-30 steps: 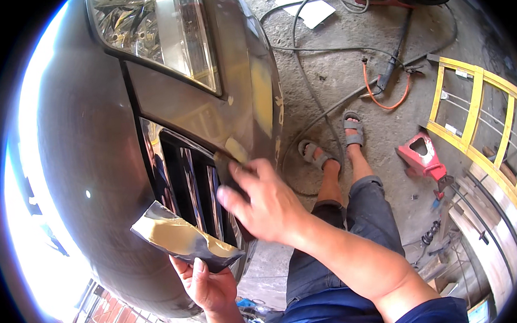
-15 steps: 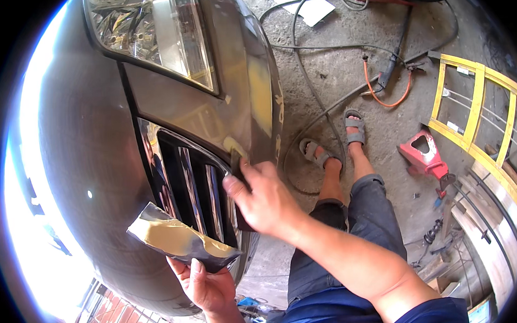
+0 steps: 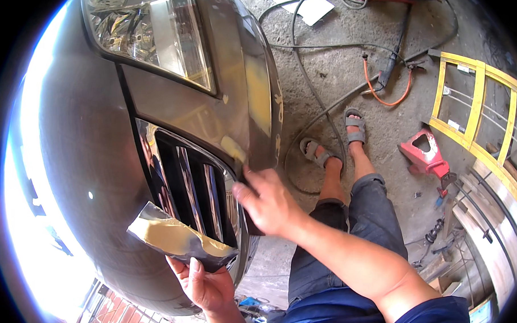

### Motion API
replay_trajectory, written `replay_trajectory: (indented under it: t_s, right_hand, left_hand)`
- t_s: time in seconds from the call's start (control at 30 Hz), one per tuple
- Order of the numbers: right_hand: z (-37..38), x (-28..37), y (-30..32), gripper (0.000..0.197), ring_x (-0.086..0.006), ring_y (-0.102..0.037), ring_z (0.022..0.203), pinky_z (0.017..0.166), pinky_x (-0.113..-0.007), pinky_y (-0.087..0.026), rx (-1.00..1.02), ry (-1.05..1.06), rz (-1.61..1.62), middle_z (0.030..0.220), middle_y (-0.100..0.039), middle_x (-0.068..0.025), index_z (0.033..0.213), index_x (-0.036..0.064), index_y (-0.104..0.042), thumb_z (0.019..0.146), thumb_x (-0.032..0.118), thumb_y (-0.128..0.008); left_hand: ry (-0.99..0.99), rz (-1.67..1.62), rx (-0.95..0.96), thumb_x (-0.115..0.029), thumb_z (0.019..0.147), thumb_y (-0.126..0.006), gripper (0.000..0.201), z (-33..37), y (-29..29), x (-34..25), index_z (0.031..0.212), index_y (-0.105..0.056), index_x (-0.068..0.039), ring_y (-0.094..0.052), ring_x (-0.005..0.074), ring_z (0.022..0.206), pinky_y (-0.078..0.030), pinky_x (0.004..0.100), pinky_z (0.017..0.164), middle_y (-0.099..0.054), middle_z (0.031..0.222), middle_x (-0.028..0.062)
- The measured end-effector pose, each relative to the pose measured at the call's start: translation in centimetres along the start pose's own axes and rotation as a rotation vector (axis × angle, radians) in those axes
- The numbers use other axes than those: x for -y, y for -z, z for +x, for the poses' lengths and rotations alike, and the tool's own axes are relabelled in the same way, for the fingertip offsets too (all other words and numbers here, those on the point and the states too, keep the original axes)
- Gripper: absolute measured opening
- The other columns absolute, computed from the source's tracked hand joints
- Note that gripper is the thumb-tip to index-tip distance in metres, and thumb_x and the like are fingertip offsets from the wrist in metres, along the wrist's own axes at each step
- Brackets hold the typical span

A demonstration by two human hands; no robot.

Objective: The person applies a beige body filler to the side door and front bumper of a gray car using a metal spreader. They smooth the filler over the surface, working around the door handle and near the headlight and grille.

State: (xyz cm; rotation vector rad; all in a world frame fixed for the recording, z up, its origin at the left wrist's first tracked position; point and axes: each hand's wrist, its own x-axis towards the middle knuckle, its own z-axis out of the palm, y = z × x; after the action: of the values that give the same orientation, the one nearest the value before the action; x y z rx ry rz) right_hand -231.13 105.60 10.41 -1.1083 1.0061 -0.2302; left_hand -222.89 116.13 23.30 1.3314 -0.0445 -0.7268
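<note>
My left hand (image 3: 207,286) pinches the lower edge of a thin dark palette (image 3: 216,262), which carries a thick smear of yellow body filler (image 3: 164,234). My right hand (image 3: 268,202) is closed on a small dark putty spreader (image 3: 238,168), mostly covered by the fingers. Its edge lies against the grey-brown car bumper (image 3: 88,167), just beside the upper corner of a slatted vent with chrome strips (image 3: 190,186). A short yellow filler patch (image 3: 230,146) shows right above the spreader. Farther up, a longer yellow patch (image 3: 258,93) runs along the bumper's right side.
The headlight (image 3: 146,34) is above the vent. Hoses and a cable with an orange loop (image 3: 390,104) cross the concrete floor. At right are a yellow metal frame (image 3: 477,105), a red stand (image 3: 426,155) and wooden boards (image 3: 476,205). My sandalled feet are beside the bumper.
My right hand and the spreader have slid slightly down and to the right along the bumper, exposing more of the short filler patch. The left hand and palette have hardly moved.
</note>
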Motion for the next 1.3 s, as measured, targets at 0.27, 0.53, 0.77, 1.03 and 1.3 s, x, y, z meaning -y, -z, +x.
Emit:
replay_trajectory:
  t_s: [0.27,0.53,0.77,1.03,1.3]
  right_hand:
    - [-3.7,1.6,5.5,0.049,-0.0278,-0.054,0.111,0.095,-0.033,-0.042,0.306,0.168,0.426,0.120,-0.053,-0.0166,0.131,0.0002,-0.053,0.091,0.028,-0.060]
    - [-5.3,0.2,8.1,0.035,-0.0292,-0.053,0.108,0.094,-0.038,-0.043,0.230,0.373,-0.026,0.116,-0.056,-0.0134,0.110,0.0058,-0.068,0.077,0.016,-0.073]
    - [-4.5,4.8,8.4,0.034,-0.0341,-0.052,0.105,0.089,-0.043,-0.044,0.026,0.674,-0.362,0.110,-0.056,-0.0105,0.102,0.0070,-0.069,0.070,0.019,-0.075]
    - [-2.4,1.0,9.3,0.032,-0.0313,-0.050,0.109,0.090,-0.042,-0.041,0.040,0.604,-0.487,0.112,-0.057,-0.0099,0.103,0.0069,-0.067,0.076,0.022,-0.070]
    - [4.7,1.6,8.1,0.046,-0.0382,-0.050,0.113,0.098,-0.043,-0.040,-0.081,0.310,-0.308,0.123,-0.051,-0.0190,0.121,-0.0013,-0.057,0.086,0.028,-0.061]
  left_hand:
    - [0.123,0.015,0.022,0.005,0.087,-0.045,0.055,0.0,0.4,0.5,0.140,-0.036,-0.006,-0.051,0.0308,0.123,-0.044,0.0491,0.103,-0.047,0.136,0.0173]
    - [0.078,0.105,-0.030,0.007,0.087,-0.051,0.052,0.1,-2.7,1.1,0.137,-0.040,-0.005,-0.055,0.0260,0.118,-0.044,0.0438,0.102,-0.054,0.129,0.0133]
    - [-0.004,0.220,0.043,0.009,0.088,-0.053,0.048,0.0,-2.6,1.7,0.133,-0.046,-0.006,-0.055,0.0241,0.116,-0.044,0.0443,0.101,-0.058,0.125,0.0121]
    - [-0.447,0.425,0.177,0.012,0.090,-0.047,0.051,0.1,-1.0,2.3,0.135,-0.047,-0.012,-0.052,0.0279,0.120,-0.043,0.0513,0.102,-0.053,0.132,0.0150]
    - [-0.210,0.269,0.103,0.011,0.089,-0.049,0.051,0.1,-0.6,2.5,0.135,-0.046,-0.010,-0.052,0.0272,0.121,-0.043,0.0486,0.102,-0.052,0.133,0.0132]
